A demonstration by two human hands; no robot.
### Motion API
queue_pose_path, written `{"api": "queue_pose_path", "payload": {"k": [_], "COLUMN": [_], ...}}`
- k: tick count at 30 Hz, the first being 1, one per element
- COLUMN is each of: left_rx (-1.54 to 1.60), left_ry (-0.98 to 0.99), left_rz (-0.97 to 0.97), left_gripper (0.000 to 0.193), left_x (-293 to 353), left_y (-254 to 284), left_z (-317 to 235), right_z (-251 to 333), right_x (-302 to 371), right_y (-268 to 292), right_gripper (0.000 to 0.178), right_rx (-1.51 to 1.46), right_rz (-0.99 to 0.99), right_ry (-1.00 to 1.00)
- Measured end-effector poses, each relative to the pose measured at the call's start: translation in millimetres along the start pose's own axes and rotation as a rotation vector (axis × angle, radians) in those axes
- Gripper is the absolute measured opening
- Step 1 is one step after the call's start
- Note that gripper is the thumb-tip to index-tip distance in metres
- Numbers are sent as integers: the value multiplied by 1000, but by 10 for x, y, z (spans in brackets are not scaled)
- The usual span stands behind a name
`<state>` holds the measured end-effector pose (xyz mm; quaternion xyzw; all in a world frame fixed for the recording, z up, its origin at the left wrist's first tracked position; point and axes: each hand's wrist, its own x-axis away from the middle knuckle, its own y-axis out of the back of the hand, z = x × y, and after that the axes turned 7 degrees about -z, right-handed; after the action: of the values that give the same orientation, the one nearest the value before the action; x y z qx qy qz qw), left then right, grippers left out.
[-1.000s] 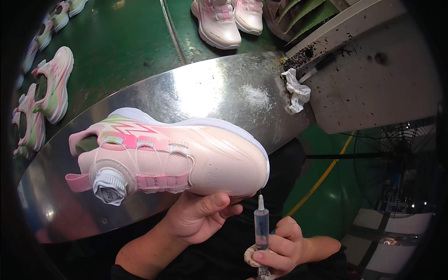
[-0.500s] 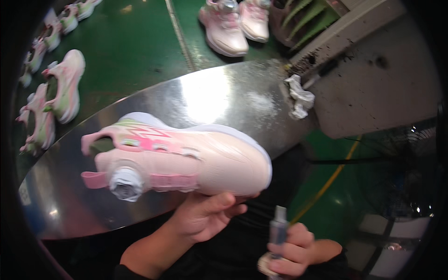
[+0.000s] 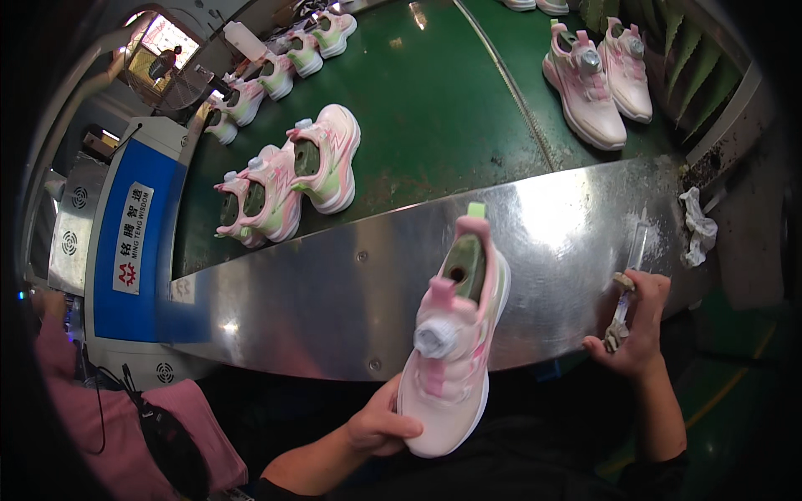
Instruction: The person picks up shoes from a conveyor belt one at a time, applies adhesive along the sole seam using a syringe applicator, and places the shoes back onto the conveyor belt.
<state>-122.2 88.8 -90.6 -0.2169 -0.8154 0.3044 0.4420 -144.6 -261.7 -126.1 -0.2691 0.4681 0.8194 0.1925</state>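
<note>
A pale pink sneaker (image 3: 447,409) with a white dial and a green last inside is in my left hand (image 3: 380,422). That hand closes round the toe, thumb on the upper, and the heel points away from me. My right hand (image 3: 643,326), farther right, has its fingers and thumb curved round a clear syringe (image 3: 621,321) with whitish wrapping on it. The syringe is at the metal ledge (image 3: 292,309), its clear tip pointing away; whether it rests there I cannot tell.
Green conveyor belt (image 3: 418,100) runs beyond the ledge. More pink sneakers (image 3: 326,159) stand on its left, and a pair (image 3: 585,92) on its right. Crumpled white tissue (image 3: 697,225) lies at the ledge's right end. A blue-and-white machine (image 3: 138,250) and a person's pink sleeve (image 3: 58,342) are left.
The view has swung left. The sneaker has turned from lying sideways to heel-away and come nearer to me. My right hand has brought the syringe from near my body to the ledge.
</note>
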Motion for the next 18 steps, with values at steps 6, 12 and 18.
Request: {"api": "queue_pose_path", "payload": {"k": [6, 12, 18], "left_rx": [-156, -276, -417], "left_ry": [-283, -308, -1024], "left_rz": [86, 21, -470], "left_gripper": [51, 46, 38], "left_x": [-1494, -1936, -1055], "left_y": [-509, -913, 329], "left_z": [-725, -1030, -1585], "right_z": [79, 104, 61], "right_x": [-21, -76, -122], "right_y": [-49, -69, -26], "right_gripper": [85, 84, 81], "right_rx": [-15, 10, 6], "right_rz": [87, 98, 38], "right_ry": [-110, -102, -156]}}
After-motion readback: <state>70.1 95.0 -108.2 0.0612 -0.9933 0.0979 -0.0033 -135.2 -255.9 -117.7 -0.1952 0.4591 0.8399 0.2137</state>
